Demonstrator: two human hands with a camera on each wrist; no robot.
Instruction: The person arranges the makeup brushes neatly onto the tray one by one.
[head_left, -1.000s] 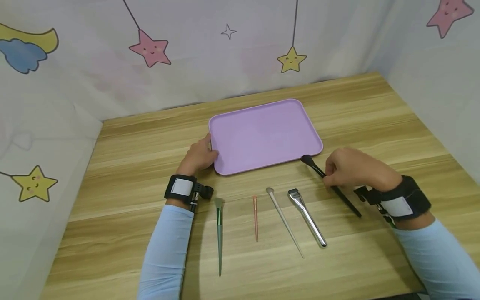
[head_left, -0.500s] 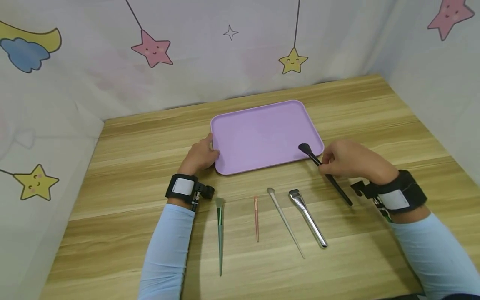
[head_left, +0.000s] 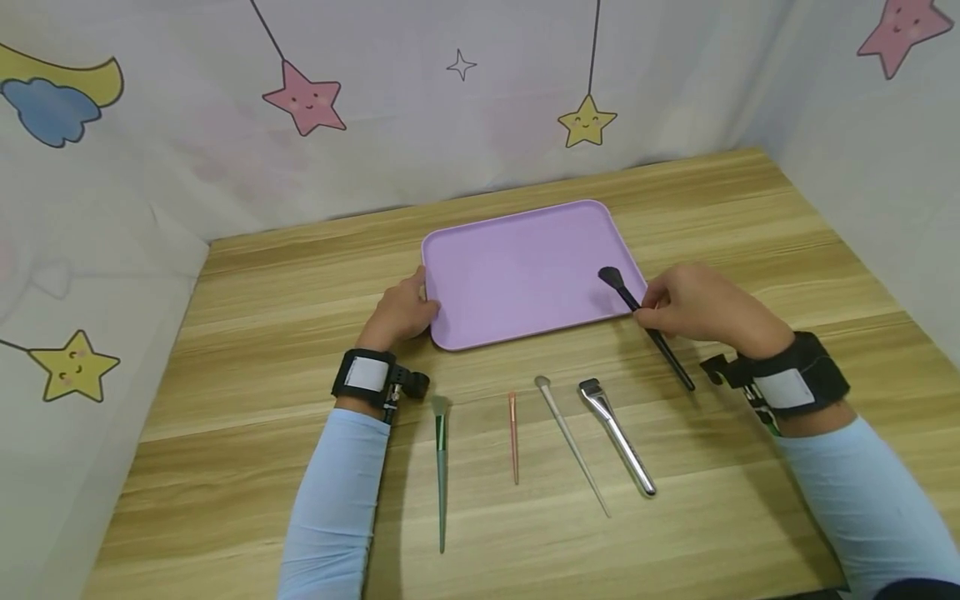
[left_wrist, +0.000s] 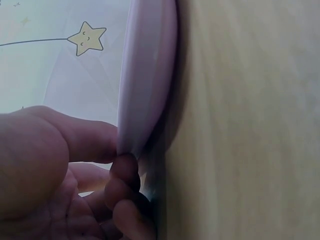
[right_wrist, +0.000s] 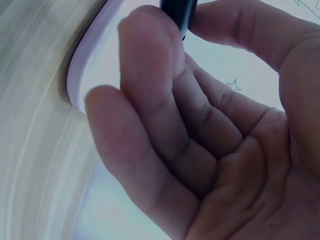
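Observation:
My left hand [head_left: 399, 312] holds the left edge of a purple tray [head_left: 517, 271]. In the left wrist view, thumb and fingers pinch the tray's rim [left_wrist: 142, 80]. With thumb and fingertips, my right hand [head_left: 705, 310] pinches a black makeup brush [head_left: 666, 348] by the handle. Its dark bristles lie over the tray's right front corner, and the handle slants down toward the front right. Only a short piece of the black handle [right_wrist: 178, 14] shows in the right wrist view, between thumb and fingers.
In front of the tray several makeup brushes lie in a row on the wooden table [head_left: 262, 333]: a green one [head_left: 441, 475], a small pink one [head_left: 513, 442], a thin pale one [head_left: 573, 450] and a silver one [head_left: 618, 437]. A star-printed curtain [head_left: 450, 133] stands behind.
My right hand has moved the black makeup brush away from me and slightly left, so its bristles passed from the tray's front edge to over the tray. My left hand stays on the tray.

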